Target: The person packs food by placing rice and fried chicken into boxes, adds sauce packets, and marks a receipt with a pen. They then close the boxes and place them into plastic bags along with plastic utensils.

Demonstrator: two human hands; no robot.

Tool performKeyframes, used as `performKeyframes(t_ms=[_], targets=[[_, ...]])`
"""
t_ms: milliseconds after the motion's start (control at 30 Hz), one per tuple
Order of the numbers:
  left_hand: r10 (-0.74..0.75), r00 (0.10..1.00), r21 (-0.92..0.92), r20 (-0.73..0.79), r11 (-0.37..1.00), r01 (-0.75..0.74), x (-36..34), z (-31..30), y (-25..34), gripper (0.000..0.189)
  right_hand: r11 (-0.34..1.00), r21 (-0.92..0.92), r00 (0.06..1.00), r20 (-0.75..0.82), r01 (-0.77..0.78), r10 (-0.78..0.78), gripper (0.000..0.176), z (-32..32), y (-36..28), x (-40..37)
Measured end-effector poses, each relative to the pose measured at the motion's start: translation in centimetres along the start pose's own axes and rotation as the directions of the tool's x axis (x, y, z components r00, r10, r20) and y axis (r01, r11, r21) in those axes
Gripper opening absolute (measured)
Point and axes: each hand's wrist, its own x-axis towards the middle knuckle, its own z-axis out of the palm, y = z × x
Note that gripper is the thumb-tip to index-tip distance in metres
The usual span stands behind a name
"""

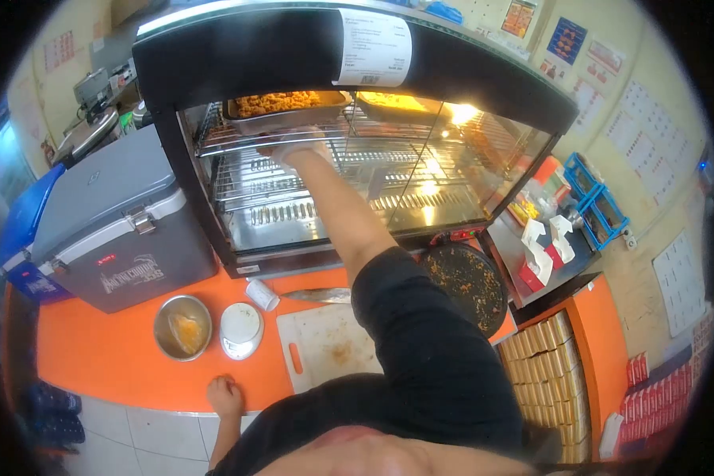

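My right hand, in a clear plastic glove, reaches into a glass food warmer. It is just beneath the upper wire rack, its fingers partly hidden by the wires and blurred, so I cannot tell what they grip. Above it, a metal tray of fried, crumbed food sits on the rack. My left hand is bare, its fingers curled, resting at the front edge of the orange counter. Nearby are a steel bowl with yellowish contents and a white kitchen scale.
A white cutting board, a knife and a tipped white container lie before the warmer. Left stands a grey cooler. To the right are a crumb-covered black round pan, red-and-white boxes and a blue rack.
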Motion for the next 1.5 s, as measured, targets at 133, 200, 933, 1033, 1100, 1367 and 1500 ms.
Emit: performKeyframes(t_ms=[133, 200, 933, 1033, 1100, 1367, 1500], targets=[[-0.009, 1.0, 0.014, 0.017, 1.0, 0.009, -0.2, 0.1, -0.5, 0.008, 0.996, 0.008, 0.953, -0.292, 0.094, -0.088, 0.045, 1.6, 0.5, -1.1], [0.054, 0.998, -0.137, -0.014, 0.989, -0.056, -0.2, 0.4, -0.9, 0.006, 0.996, 0.087, 0.992, 0.126, 0.01, -0.021, 0.054, -5.4, -1.3, -6.2], [0.596, 0.647, 0.099, -0.475, 0.767, -0.634, 32.4, 1.8, 40.3, 0.039, 0.149, 0.611, 0.561, 0.566, -0.777, 0.604, 0.035, -21.9, 12.4, -39.5], [0.578, 0.659, 0.173, -0.481, 0.8, -0.575, 32.3, -1.0, 36.3, 0.041, 0.161, 0.661, 0.612, 0.536, -0.733, 0.582, 0.033, -21.8, 13.6, -40.0], [0.518, 0.568, 0.185, -0.64, 0.821, -0.54, 31.8, -4.4, 35.4, 0.042, 0.158, 0.564, 0.543, 0.621, -0.811, 0.565, 0.034, -23.0, 14.4, -39.9], [0.074, 0.799, -0.331, -0.597, 0.884, -0.33, 39.0, -18.2, 48.6, 0.083, 0.578, 0.495, 0.76, 0.443, -0.649, 0.475, 0.029, -26.4, 26.5, -46.8], [0.272, 0.685, -0.372, -0.676, 0.676, -0.636, 34.8, -12.4, 53.0, 0.08, 0.047, 0.603, 0.501, 0.614, -0.796, 0.61, 0.032, -35.7, 33.0, -52.1]])
